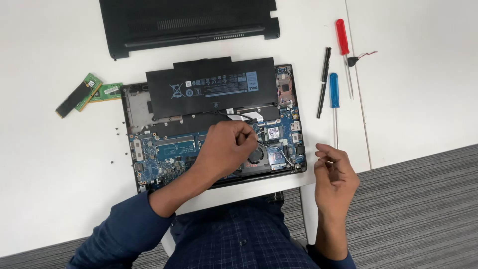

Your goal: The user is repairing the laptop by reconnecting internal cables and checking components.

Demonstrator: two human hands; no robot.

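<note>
An opened laptop (214, 134) lies bottom-up on the white worktop (50, 164), its circuit board and cooling fan (256, 155) bare. A black battery (211, 89) sits across the upper part of it, tilted slightly and overlapping the case edge. The left hand (226, 147) rests over the middle of the board, fingers curled together in a pinch just left of the fan; it seems to grip something small, though the thing itself is too tiny to make out. The right hand (336, 174) hovers off the laptop's right edge, fingers loosely bent and holding nothing. The removed bottom cover (189, 22) lies beyond the laptop. Two memory sticks (87, 92) rest to the left, near some loose screws (117, 132). To the right lie a red screwdriver (342, 42), a blue screwdriver (334, 94) and a black pry tool (323, 82).
</note>
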